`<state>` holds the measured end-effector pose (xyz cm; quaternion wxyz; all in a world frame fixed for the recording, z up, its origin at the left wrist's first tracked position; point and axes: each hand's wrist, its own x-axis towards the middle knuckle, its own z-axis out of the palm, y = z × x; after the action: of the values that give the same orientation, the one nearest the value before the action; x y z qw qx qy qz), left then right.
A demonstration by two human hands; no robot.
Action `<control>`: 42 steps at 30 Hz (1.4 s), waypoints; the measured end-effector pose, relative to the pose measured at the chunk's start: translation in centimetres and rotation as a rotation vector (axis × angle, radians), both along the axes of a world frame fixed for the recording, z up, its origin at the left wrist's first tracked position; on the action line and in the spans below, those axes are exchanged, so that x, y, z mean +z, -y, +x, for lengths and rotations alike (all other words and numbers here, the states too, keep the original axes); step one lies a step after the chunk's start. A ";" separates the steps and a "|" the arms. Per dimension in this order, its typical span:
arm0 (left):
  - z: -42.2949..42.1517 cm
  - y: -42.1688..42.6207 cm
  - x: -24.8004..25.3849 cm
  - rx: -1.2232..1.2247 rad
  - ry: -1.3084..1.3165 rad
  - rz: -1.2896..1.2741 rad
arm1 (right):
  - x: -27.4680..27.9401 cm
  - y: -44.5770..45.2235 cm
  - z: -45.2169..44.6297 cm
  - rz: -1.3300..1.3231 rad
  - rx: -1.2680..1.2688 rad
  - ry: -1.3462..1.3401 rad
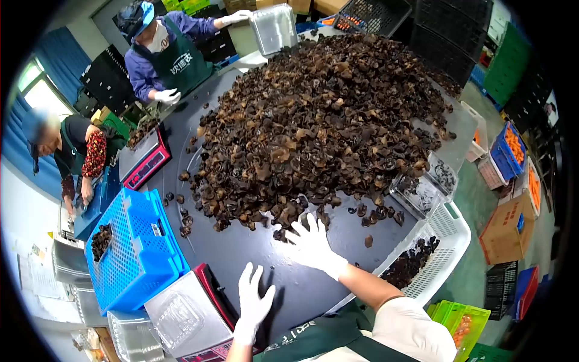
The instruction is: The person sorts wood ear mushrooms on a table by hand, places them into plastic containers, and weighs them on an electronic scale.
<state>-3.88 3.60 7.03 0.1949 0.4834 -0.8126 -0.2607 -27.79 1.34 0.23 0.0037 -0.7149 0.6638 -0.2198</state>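
Observation:
A big heap of dark brown wood-ear mushrooms (313,120) covers much of the grey table (301,280). My right hand (313,244), in a white glove, is spread at the heap's near edge, its fingertips by a few loose pieces; I see nothing held in it. Gloved in white too, my left hand (254,298) hovers over the table beside a scale (187,314), with fingers apart and nothing in it. On that scale lies a clear plastic tray (176,315). An open clear container (416,193) with some mushroom bits stands right of the heap.
A blue crate (136,247) and a second red scale (145,158) line the left edge. A white basket (446,235) holding mushrooms stands at right. Across the table a co-worker (172,54) holds clear trays (274,30); another person (72,145) bends at far left.

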 end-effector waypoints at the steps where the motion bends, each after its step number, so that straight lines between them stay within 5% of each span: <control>1: -1.4 1.2 -1.2 0.006 0.031 0.002 | 1.0 -1.0 -0.5 -0.032 0.067 0.068; 4: -4.3 5.0 -4.9 0.012 0.123 -0.109 | 6.0 -2.6 -4.8 0.125 0.095 0.452; 8: -8.7 8.8 -5.9 -0.008 0.150 -0.247 | 2.1 -2.7 -11.4 -0.070 -0.576 -0.021; 10: -10.5 9.6 -6.0 -0.113 0.105 -0.275 | 0.8 -1.6 -11.0 0.060 -0.625 -0.048; 14: -10.5 7.7 -6.3 -0.271 0.071 -0.269 | 3.1 -2.6 -4.9 0.198 -0.055 0.170; 20: -2.7 2.4 -3.9 -0.227 -0.064 -0.213 | 3.9 -8.9 -1.7 0.058 0.289 0.227; 22: -1.1 2.0 -4.4 -0.080 -0.142 -0.213 | 6.1 -8.3 -4.4 -0.034 0.209 0.377; 26: -1.0 5.5 -6.5 0.315 -0.059 -0.255 | 2.5 -8.9 -11.2 -0.214 -0.479 -0.009; 28: -2.1 7.2 -7.1 0.368 0.091 -0.214 | 0.0 -9.1 -12.6 -0.123 -0.597 -0.127; 29: -2.6 7.5 -7.4 0.296 0.114 -0.160 | -0.9 -9.4 -12.0 -0.085 -0.547 -0.101; 30: -3.3 7.5 -7.2 0.222 0.138 -0.105 | -0.1 -9.1 -10.8 0.027 -0.400 0.194; 32: -4.4 5.8 -7.9 0.076 0.064 -0.109 | -0.4 -9.8 -6.9 0.028 -0.257 0.142; 37: -4.6 1.4 -6.8 0.098 -0.280 0.080 | 1.8 -8.6 -5.5 -0.113 -0.276 0.320; 42: -4.2 5.3 -7.8 0.114 -0.213 0.005 | -0.8 -5.4 -8.7 -0.134 -0.295 0.268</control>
<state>-8.06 -1.75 -0.77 0.2931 0.4989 -0.7579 -0.3013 -36.47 6.72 -0.57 0.0124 -0.5730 0.7387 -0.3548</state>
